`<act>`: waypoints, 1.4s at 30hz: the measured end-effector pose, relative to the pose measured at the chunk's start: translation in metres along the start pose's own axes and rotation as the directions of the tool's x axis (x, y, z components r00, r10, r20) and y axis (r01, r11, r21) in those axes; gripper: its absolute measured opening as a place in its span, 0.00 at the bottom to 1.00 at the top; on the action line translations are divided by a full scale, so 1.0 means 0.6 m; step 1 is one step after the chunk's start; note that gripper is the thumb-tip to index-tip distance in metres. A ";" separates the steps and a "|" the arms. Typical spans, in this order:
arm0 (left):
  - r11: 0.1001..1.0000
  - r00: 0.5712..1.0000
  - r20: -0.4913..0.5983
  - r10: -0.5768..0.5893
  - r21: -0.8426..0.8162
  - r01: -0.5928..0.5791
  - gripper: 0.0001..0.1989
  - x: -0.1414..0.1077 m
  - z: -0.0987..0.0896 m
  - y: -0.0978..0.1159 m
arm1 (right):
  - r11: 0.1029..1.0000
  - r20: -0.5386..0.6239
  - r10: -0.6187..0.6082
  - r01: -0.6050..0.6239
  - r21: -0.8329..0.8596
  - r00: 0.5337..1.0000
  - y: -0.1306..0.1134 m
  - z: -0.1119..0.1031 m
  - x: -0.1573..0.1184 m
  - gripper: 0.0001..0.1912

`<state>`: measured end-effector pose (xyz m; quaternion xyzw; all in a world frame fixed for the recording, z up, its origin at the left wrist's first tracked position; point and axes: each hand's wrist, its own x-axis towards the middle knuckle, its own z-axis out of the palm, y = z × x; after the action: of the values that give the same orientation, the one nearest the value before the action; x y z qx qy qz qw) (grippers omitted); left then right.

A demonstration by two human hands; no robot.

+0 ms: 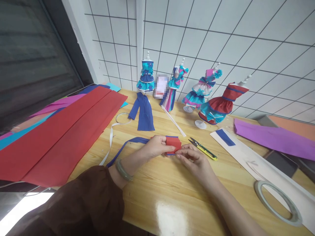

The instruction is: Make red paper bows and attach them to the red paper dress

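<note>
Both hands engaged on a red piece with blue edging

Left hand [157, 146]: grip closed, thumb on the near face of the red piece [173, 141], fingers behind it. Right hand [197, 161]: grip drawn to a fingertip pinch at the piece's lower right corner. The piece is held just over the middle of the worktop [152, 196]; blue edging shows along its top and bottom.

A blue strip [120, 149] curves up to the left hand; whether it joins the piece is hidden. Just beyond the right hand lie yellow-handled snips [205, 151], tips apart. Past the left hand are a blue panel [145, 114] and a white ribbon [110, 141].

Outer left: large red sheets [61, 137]. Outer right: a pale board [242, 155] bearing a blue rectangle [225, 137], a tape roll [297, 217] resting partly on the board, and a purple sheet [273, 137]. At the rear, along the tiled wall [221, 19], stand four dressed forms, the rightmost form [227, 101] in red and turquoise, blue-trimmed.
</note>
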<state>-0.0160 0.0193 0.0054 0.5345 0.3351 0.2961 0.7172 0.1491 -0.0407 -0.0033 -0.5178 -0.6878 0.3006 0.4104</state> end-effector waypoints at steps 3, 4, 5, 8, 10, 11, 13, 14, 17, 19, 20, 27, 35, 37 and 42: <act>1.000 1.000 0.002 0.001 -0.008 -0.001 0.13 -0.001 0.002 0.001 | 0.999 0.018 0.023 -0.024 0.030 1.000 0.001 0.000 -0.001 0.07; 1.000 1.000 0.000 -0.001 -0.002 0.001 0.12 -0.001 0.003 0.001 | 0.999 0.027 0.033 -0.034 0.035 0.999 0.000 0.000 -0.001 0.07; 1.000 1.000 -0.005 -0.004 0.006 0.004 0.12 -0.001 0.003 0.000 | 0.999 0.036 0.039 -0.041 0.036 0.999 0.000 0.000 -0.001 0.08; 1.000 1.000 0.001 -0.001 0.019 0.001 0.11 0.000 0.004 -0.001 | 0.999 0.039 0.040 -0.041 0.023 0.998 -0.002 0.000 -0.002 0.09; 1.000 1.000 0.019 -0.005 0.005 0.005 0.11 0.000 0.004 -0.001 | 0.999 0.024 0.037 -0.038 0.018 0.999 -0.003 0.000 -0.002 0.09; 1.000 1.000 0.023 -0.009 -0.002 0.010 0.11 0.000 0.004 -0.002 | 0.999 0.016 0.036 -0.036 0.016 0.999 -0.003 0.000 -0.002 0.09; 1.000 0.999 0.024 -0.022 -0.006 0.022 0.12 0.000 0.004 -0.002 | 1.000 -0.001 0.029 -0.029 0.009 1.000 -0.003 0.000 -0.002 0.08; 1.000 1.000 0.021 -0.023 -0.004 0.023 0.12 0.000 0.004 -0.001 | 1.000 -0.006 0.024 -0.024 0.005 1.000 -0.002 0.001 -0.003 0.08; 1.000 0.999 0.029 -0.025 0.009 0.024 0.11 -0.001 0.004 -0.001 | 1.000 -0.017 0.021 -0.021 -0.003 1.000 0.001 0.001 -0.004 0.06; 0.999 0.999 0.033 -0.030 0.014 0.030 0.10 0.000 0.005 0.000 | 1.000 -0.015 0.025 -0.025 -0.007 1.000 0.003 0.001 -0.004 0.06; 0.999 0.999 0.029 -0.032 0.016 0.032 0.10 0.000 0.006 0.000 | 1.000 -0.012 0.026 -0.026 -0.010 1.000 0.004 0.001 -0.004 0.06; 0.999 0.999 0.004 -0.036 0.029 0.036 0.09 0.003 0.006 -0.003 | 1.000 -0.004 0.002 -0.002 -0.025 1.000 -0.002 -0.001 -0.002 0.06; 1.000 1.000 0.012 -0.015 0.016 0.015 0.09 0.003 0.005 -0.005 | 0.998 0.034 0.012 -0.010 -0.065 0.999 -0.004 -0.001 -0.002 0.07; 0.999 1.000 0.004 -0.021 0.024 0.021 0.09 0.003 0.006 -0.006 | 0.997 0.027 0.026 -0.024 -0.072 0.999 0.000 -0.001 -0.003 0.07; 0.999 0.999 -0.011 -0.033 0.043 0.034 0.09 0.004 0.009 -0.006 | 0.993 0.008 0.079 -0.078 -0.088 0.997 0.006 0.001 -0.005 0.07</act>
<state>-0.0098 0.0173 0.0023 0.5425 0.3539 0.2796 0.7087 0.1505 -0.0425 -0.0071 -0.5603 -0.6817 0.2891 0.3712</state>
